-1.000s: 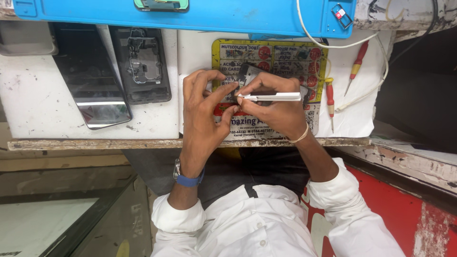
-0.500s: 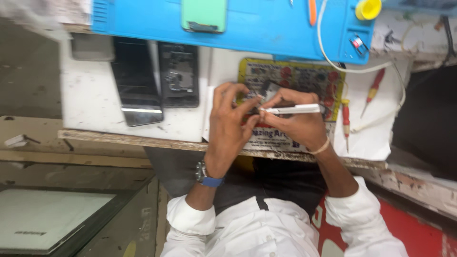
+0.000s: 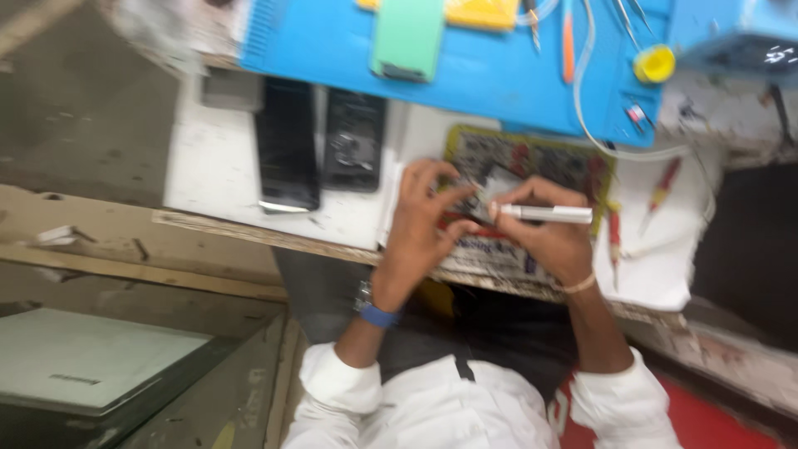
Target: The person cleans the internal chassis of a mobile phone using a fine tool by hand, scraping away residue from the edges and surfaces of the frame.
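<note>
Left hand (image 3: 420, 220) pinches the small part (image 3: 497, 185) steady on the table (image 3: 208, 170). Right hand (image 3: 544, 237), grip closed on the tool (image 3: 544, 214), works best held level, pressing lightly.

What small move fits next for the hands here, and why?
Probably keep the left hand steadying the small dark part and ease the silver tool in the right hand onto it: its tip already meets the part, though blur hides detail.
</note>
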